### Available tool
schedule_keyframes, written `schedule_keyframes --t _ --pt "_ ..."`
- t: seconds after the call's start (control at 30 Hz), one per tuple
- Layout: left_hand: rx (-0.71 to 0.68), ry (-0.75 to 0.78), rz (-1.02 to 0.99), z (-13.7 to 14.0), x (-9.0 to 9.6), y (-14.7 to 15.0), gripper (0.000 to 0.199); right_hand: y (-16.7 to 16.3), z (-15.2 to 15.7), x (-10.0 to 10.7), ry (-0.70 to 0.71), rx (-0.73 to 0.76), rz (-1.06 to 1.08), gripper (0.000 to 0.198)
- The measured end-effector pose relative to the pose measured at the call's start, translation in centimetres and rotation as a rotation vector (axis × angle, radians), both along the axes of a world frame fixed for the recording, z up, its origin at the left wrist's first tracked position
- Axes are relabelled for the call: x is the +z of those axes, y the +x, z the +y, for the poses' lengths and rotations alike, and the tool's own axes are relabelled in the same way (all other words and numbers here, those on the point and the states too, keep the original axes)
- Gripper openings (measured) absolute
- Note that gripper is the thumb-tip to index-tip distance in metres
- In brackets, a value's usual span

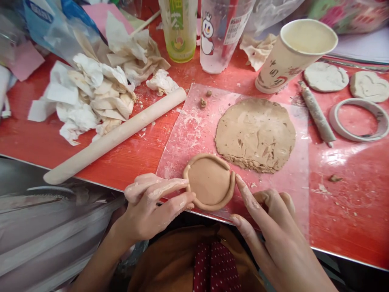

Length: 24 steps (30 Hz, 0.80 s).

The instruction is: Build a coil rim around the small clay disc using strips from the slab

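A round clay disc [209, 181] with a clay coil [227, 198] laid around its rim rests at the table's front edge, on a clear plastic sheet. At the upper right of the disc, the coil's ends overlap or leave a small gap. My left hand [158, 202] pinches the left side of the rim between fingers and thumb. Against the right side of the coil rests the index fingertip of my right hand [267, 219]; its thumb is apart, and nothing is held. Just behind the disc lies a larger flattened slab of clay [257, 134] with a ragged front edge.
A rolling pin [117, 136] lies diagonally at left, near crumpled tissues [91, 93]. At the back stand two plastic cups [179, 28] and a paper cup [291, 61]. A tape roll [358, 119], a paint tube [317, 113] and pale clay pieces [326, 76] are at right.
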<state>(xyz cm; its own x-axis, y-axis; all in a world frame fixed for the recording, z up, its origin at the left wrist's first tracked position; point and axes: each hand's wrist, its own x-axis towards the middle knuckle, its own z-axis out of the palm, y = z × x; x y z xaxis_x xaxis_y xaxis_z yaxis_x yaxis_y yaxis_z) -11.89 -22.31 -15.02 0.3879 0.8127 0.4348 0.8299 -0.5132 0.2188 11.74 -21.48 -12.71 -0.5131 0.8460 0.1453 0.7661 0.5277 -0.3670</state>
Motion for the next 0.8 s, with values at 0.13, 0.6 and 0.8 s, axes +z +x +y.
schedule_keyframes --t 0.13,0.6,0.8 --pt "-0.015 0.018 -0.011 0.01 -0.04 0.03 0.024 -0.01 0.14 0.16 0.003 -0.011 0.010 0.049" --pt "0.035 -0.029 -0.004 -0.14 -0.06 0.19 0.025 -0.11 0.37 -0.25 0.006 -0.030 0.025 0.046" --pt "0.098 -0.066 -0.053 -0.44 0.55 0.43 0.019 0.13 0.10 -0.30 -0.009 -0.052 0.030 0.057"
